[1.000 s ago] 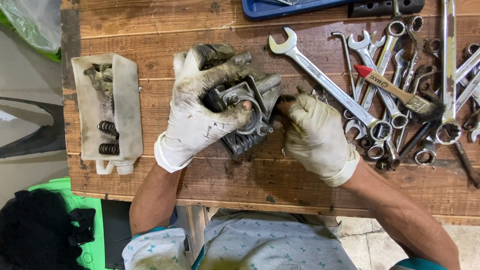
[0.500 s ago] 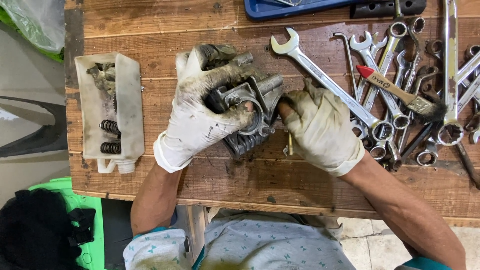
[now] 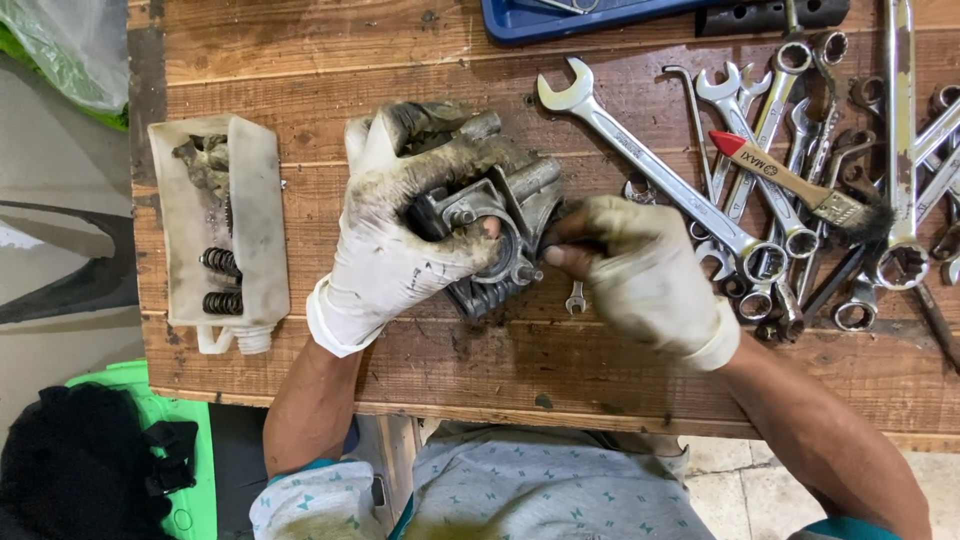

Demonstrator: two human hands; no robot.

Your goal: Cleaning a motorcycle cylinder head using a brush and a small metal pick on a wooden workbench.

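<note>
A person in grimy white gloves works over a grey metal engine part (image 3: 500, 235) at a worn wooden desk (image 3: 400, 360), seen from a head-worn camera looking straight down.

Near the desk's left edge sits a cut-open white plastic container (image 3: 215, 225) holding dark coil springs (image 3: 222, 280), well apart from the hands.

The left hand (image 3: 400, 230) is wrapped over the top and left side of the engine part, fingers curled shut around it and thumb pressed across its round opening, holding it tilted just above the desk's middle. The part's long axis runs on a slant, from the upper right down toward the front edge.

The right hand (image 3: 630, 270) meets the part from its right side, thumb and fingertips pinched together at the part's edge; whether they grip anything small there cannot be told. This hand is the freer of the two, touching the part only at that one spot.

Just below the part a tiny spanner (image 3: 574, 297) lies on the bare wood. Between the hands and the front edge the boards are open.

To the right, a long combination spanner (image 3: 650, 170) slants across the desk toward a crowded heap of ring and open-end spanners (image 3: 800, 150), with a wooden-handled brush (image 3: 790, 180) lying on top. That heap fills the right edge. A blue tray (image 3: 560, 15) lies along the far edge.
</note>
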